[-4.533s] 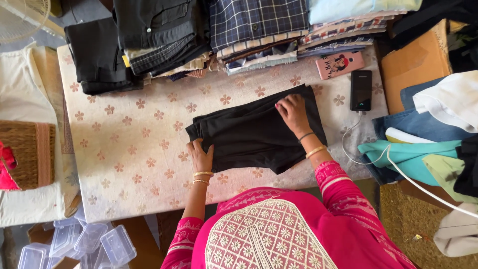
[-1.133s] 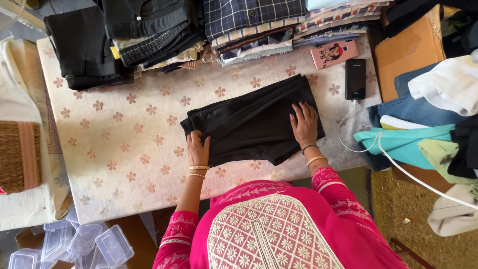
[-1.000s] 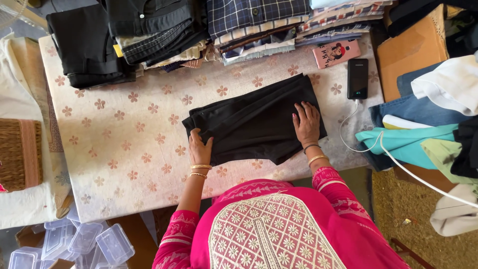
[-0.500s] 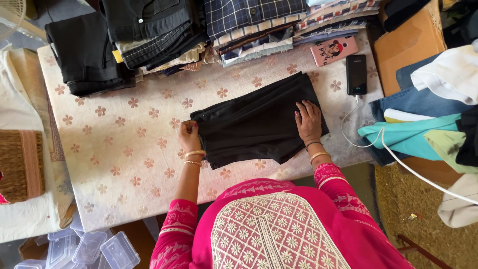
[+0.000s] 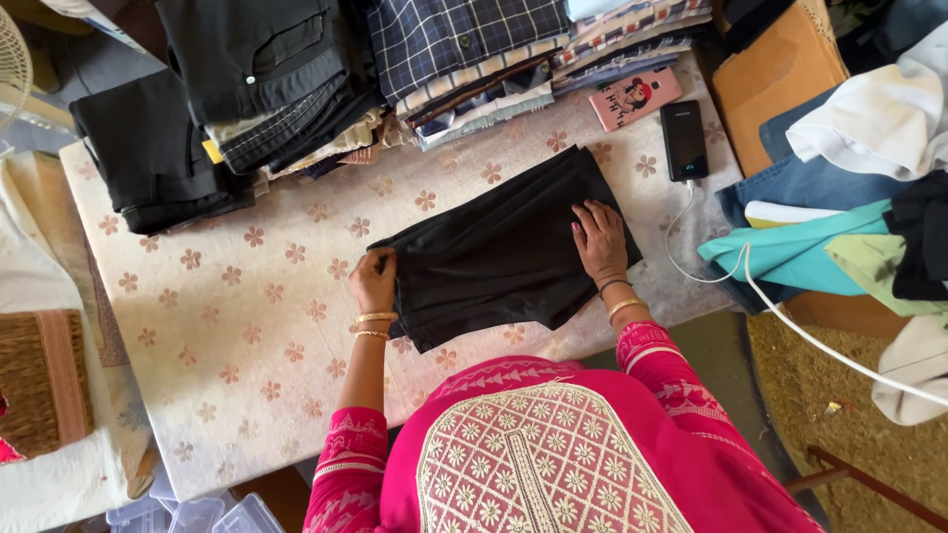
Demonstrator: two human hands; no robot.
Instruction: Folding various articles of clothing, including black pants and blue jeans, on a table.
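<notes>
Folding well along: black garment (image 5: 499, 255) lies mid-worktop (image 5: 247, 345), already a compact rectangle. Left hand (image 5: 373, 280) pinches its left edge; right hand (image 5: 600, 240) presses flat, open. Not yet on stacks (image 5: 296, 79).

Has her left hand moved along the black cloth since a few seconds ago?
Yes. The left hand has crept up the black garment's left edge, away from the table's near edge.

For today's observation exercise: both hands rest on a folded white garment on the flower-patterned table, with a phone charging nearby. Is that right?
Not quite. In the head view the garment is black, not white. The left hand and right hand do rest on it on the table, phone nearby on its cable.
</notes>
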